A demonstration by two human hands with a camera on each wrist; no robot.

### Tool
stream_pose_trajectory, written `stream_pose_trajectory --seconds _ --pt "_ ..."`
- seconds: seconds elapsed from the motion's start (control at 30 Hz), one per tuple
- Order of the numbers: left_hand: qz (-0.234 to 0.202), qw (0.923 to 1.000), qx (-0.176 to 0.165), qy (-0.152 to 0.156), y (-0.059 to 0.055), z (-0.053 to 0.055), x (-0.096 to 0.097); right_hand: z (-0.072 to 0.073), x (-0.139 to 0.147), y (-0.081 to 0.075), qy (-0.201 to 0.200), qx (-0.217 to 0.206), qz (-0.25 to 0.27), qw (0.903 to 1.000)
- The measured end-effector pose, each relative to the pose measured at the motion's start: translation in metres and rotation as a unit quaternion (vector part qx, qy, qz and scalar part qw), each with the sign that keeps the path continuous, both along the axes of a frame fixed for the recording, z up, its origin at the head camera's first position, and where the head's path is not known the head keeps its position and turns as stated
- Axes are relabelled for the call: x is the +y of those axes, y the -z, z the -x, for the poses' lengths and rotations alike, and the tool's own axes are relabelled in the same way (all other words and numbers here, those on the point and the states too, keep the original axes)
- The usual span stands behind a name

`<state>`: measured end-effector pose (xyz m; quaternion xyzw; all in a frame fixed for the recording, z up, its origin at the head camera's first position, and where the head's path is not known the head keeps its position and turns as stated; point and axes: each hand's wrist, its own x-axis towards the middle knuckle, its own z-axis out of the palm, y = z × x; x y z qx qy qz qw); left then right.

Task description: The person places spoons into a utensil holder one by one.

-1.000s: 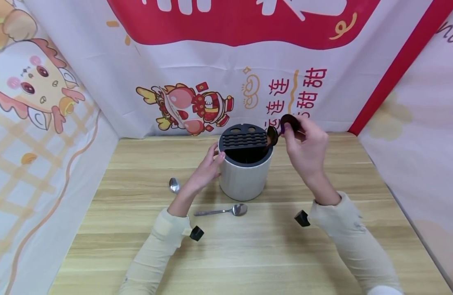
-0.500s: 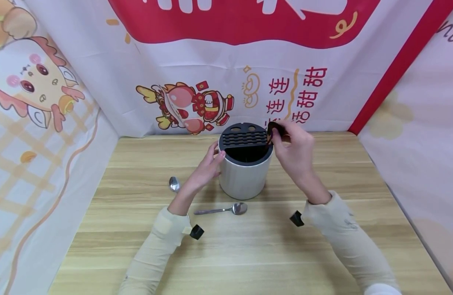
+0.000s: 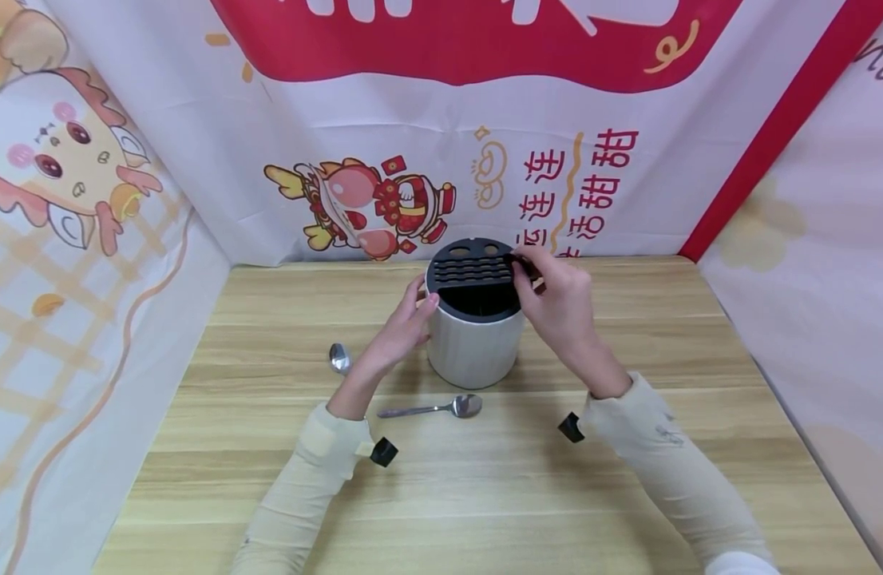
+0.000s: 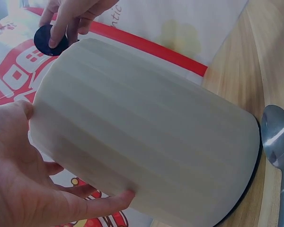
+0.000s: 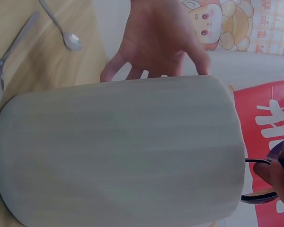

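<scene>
A white ribbed utensil holder [image 3: 477,359] with a dark slotted top [image 3: 473,271] stands upright on the table. My left hand [image 3: 401,327] rests against its left side, thumb near the rim and fingers spread along the wall. Over the right of the rim, my right hand [image 3: 562,299] pinches a dark spoon [image 4: 43,40] close to its round bowl. That spoon's thin stem reaches down to the holder's mouth in the right wrist view, its lower end hidden. Beside it, the bowl of a second dark spoon [image 5: 258,197] shows above the rim.
One silver spoon [image 3: 466,406] lies in front of the holder. Another silver spoon [image 3: 339,358] lies to the left, partly hidden by the left forearm. Printed cloth [image 3: 305,120] hangs behind the wooden table [image 3: 485,495] and along both sides.
My right hand has moved left and slightly down to the holder's rim, lowering the dark spoon. The left hand and holder stay put.
</scene>
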<state>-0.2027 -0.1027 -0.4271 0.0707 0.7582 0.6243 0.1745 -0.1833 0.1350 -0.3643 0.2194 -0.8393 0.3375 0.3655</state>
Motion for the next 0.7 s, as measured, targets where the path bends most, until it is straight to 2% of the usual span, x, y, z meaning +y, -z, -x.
stream_pose_trajectory --seconds 0.47,0.7 --pt "0.006 1.0 0.001 0.004 0.0007 0.0 -0.0008 0.0027 -0.0035 0.0091 0.0 -0.006 -0.017 0.9998" --pt "0.001 1.0 0.0 0.005 0.001 0.0005 -0.001 0.0033 -0.0052 0.0101 0.017 0.02 -0.06 0.9979"
